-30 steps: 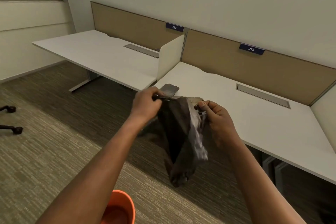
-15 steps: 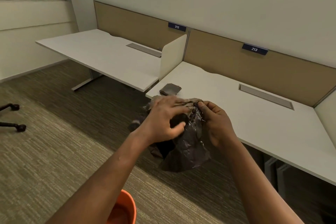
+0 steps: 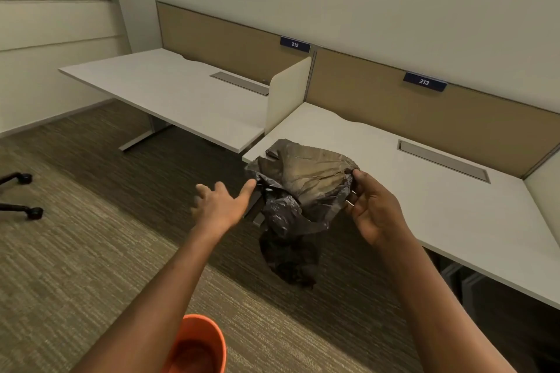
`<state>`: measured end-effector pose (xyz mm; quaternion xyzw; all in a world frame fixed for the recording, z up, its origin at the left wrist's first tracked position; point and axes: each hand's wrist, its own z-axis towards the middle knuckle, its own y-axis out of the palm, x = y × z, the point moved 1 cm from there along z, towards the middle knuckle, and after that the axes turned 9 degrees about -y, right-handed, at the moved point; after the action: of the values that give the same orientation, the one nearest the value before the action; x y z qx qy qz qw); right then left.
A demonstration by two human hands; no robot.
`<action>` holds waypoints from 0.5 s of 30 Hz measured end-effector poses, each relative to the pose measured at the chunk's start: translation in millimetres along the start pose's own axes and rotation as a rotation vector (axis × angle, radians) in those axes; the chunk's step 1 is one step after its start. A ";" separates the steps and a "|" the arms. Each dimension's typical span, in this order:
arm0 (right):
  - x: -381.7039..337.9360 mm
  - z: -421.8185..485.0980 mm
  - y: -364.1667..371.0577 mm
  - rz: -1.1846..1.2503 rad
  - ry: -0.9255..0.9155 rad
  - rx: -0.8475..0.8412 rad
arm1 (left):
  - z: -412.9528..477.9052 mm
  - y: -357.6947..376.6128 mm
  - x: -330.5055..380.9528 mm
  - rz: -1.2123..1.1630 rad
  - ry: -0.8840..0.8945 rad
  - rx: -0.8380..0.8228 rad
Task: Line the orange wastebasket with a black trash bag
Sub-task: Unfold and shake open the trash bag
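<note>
A crumpled black trash bag (image 3: 300, 191) hangs in the air in front of me, its top puffed wide and its tail dangling toward the carpet. My right hand (image 3: 374, 206) pinches the bag's right edge between thumb and fingers. My left hand (image 3: 221, 206) is spread flat with fingers apart, and only the thumb tip touches the bag's left edge. The orange wastebasket (image 3: 209, 324) stands on the floor at the bottom of the view, under my left forearm, with its mouth upward and partly cut off by the frame.
Two white desks (image 3: 424, 197) (image 3: 169, 94) with tan back panels and a cream divider (image 3: 288, 94) stand ahead, the right one's corner just behind the bag. Chair casters (image 3: 27, 194) sit at the far left on the striped carpet.
My left hand has let go of the bunched bag and swung out to the left with fingers spread. The bag has opened up and ballooned between my hands.
</note>
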<state>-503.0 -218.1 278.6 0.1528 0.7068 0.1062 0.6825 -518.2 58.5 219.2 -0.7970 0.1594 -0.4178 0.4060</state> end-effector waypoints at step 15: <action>9.9 -16.7 3.1 -0.463 0.150 -0.247 | -12.1 60.7 46.6 -0.930 -0.250 -0.592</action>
<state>-519.6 -210.7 271.2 -0.1054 0.7533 0.0437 0.6477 -494.7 -12.9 200.8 -0.9066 -0.1473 -0.3927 -0.0460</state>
